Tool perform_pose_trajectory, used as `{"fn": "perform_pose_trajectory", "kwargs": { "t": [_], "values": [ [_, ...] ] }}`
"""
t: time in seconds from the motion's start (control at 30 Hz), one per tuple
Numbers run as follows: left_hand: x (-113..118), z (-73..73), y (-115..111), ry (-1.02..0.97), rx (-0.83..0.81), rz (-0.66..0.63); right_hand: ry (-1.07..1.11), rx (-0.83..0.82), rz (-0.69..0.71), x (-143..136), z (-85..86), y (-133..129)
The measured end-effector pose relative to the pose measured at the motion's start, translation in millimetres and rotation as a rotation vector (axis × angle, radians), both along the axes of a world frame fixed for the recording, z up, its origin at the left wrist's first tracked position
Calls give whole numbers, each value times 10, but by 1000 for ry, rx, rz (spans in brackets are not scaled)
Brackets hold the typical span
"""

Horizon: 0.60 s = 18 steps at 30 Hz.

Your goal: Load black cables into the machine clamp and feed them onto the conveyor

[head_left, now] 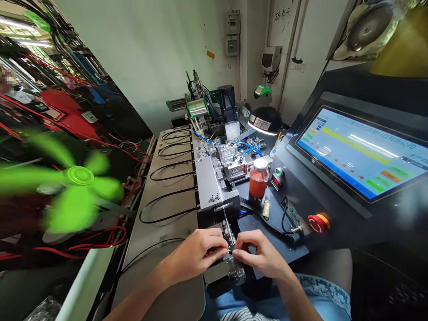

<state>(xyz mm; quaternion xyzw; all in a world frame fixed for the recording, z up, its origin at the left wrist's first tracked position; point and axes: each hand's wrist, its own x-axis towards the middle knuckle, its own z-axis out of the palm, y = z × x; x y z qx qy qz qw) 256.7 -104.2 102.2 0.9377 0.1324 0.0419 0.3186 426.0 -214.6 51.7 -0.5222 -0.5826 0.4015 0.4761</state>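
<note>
My left hand (203, 249) and my right hand (259, 254) meet over the metal fixture (234, 267) at the near end of the machine's rail. On each, thumb and forefinger are pinched close together. Whatever is between the fingertips is too small to name. A thin black cable (157, 243) curves over the beige plate and passes behind my left wrist. Beyond my fingers the metal rail (228, 220) leads away to a long silver cover plate (209, 180). Several more black cable loops (163, 194) come out from the left side of that cover.
A red bottle (258, 180) stands right of the rail, near a red emergency stop button (318, 223). A touchscreen (361, 151) slopes up on the right. Solder spools (198, 108) and a black lamp (266, 119) are behind. A green fan (80, 175) spins at left.
</note>
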Motion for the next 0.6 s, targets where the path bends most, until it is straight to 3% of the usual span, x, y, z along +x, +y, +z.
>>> {"fn": "perform_pose_trajectory", "kwargs": {
  "t": [0.1,0.2,0.27,0.4,0.6],
  "values": [
    [28,-7,-13,-43,-80,139,58,46,-148,-71,-43,36],
    [72,-63,-78,-111,-185,306,73,217,-368,-202,-106,60],
    [89,-102,-132,-145,-238,361,47,346,-434,-270,-137,62],
    [90,-133,-207,-193,-271,411,-4,435,-484,-313,-157,36],
    [98,-123,-234,-212,-231,407,64,294,-455,-292,-128,-11]
  ]
}}
